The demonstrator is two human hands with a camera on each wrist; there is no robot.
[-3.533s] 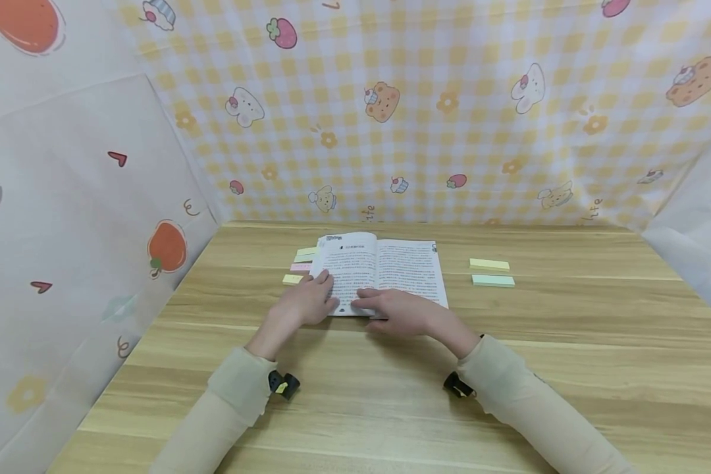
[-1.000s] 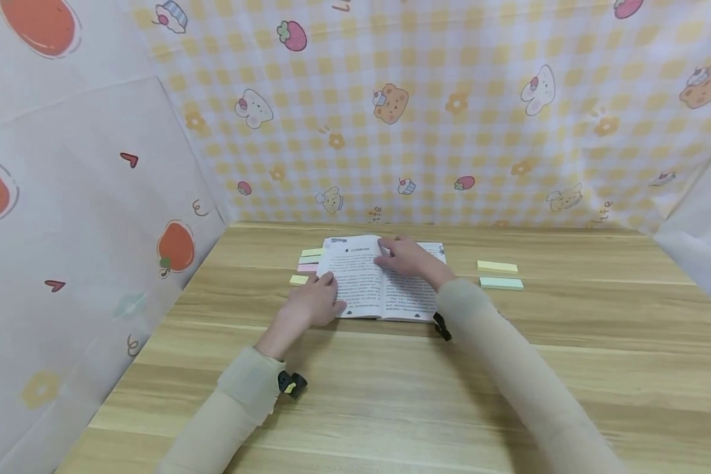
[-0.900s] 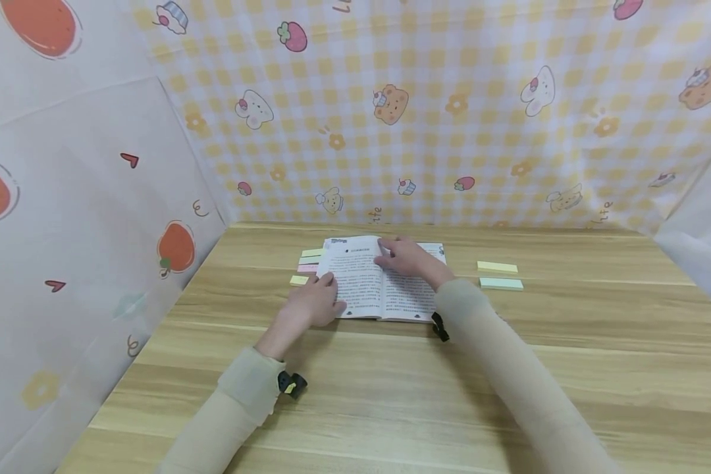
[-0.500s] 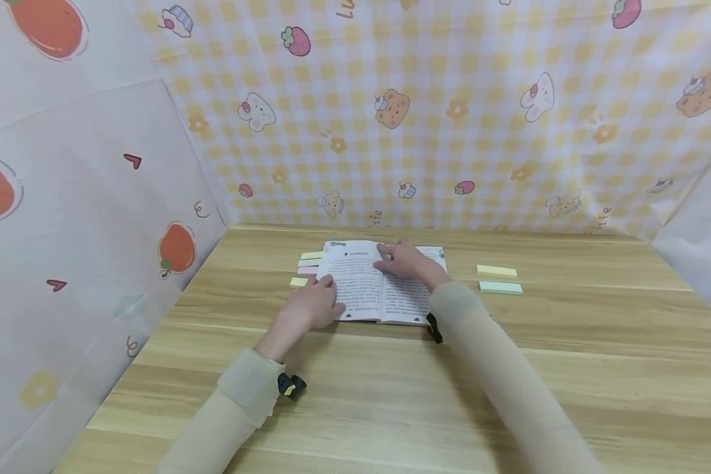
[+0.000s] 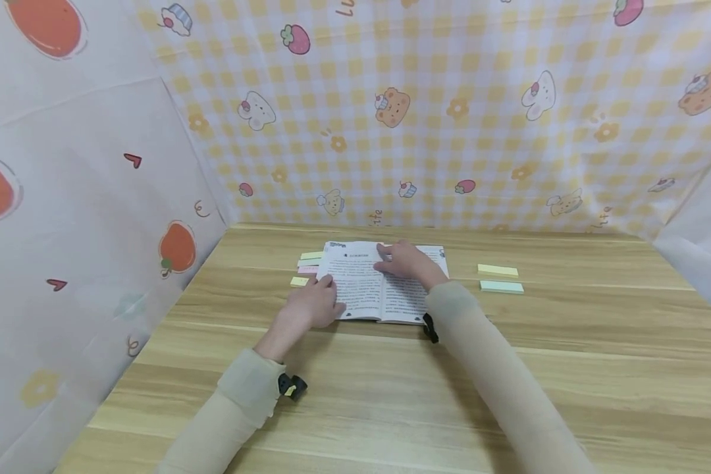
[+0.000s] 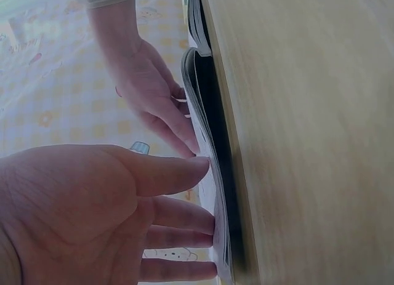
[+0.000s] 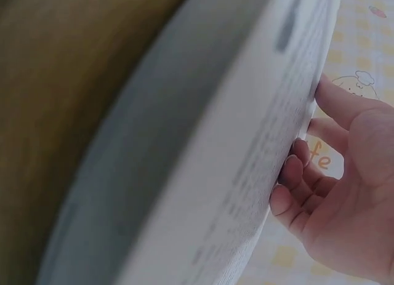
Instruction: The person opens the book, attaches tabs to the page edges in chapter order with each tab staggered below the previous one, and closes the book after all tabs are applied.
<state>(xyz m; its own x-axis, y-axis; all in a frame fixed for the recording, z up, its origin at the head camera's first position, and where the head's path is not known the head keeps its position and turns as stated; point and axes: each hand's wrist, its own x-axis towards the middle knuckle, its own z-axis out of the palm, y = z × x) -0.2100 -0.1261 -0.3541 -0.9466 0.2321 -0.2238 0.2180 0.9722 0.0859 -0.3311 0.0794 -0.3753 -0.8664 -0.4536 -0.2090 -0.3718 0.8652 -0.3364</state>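
Observation:
An open book [image 5: 357,286] with printed pages lies flat in the head view. My left hand [image 5: 312,303] rests on the outer edge of its left page, near the lower corner. Fairly straight fingertips touch the paper in the left wrist view. Near the top of the centre fold, my right hand [image 5: 410,262] touches the page. The right wrist view shows that hand's fingers [image 7: 294,202] partly bent, their tips against the printed paper. Coloured sticky tabs, including a pink one [image 5: 307,269] and a yellow one [image 5: 299,282], stick out past the left edge.
Right of the book, a yellow sticky-note pad [image 5: 498,270] and a mint-green pad [image 5: 501,287] lie on the wooden table [image 5: 355,395]. A yellow checked cloth [image 5: 426,145] hangs behind the table's back edge. A white printed cloth [image 5: 95,197] stands along the left side.
My right hand has gone from the lower end of the centre fold up to its top. The left hand stays on the left page. Over the last second, the right forearm shifts slightly left.

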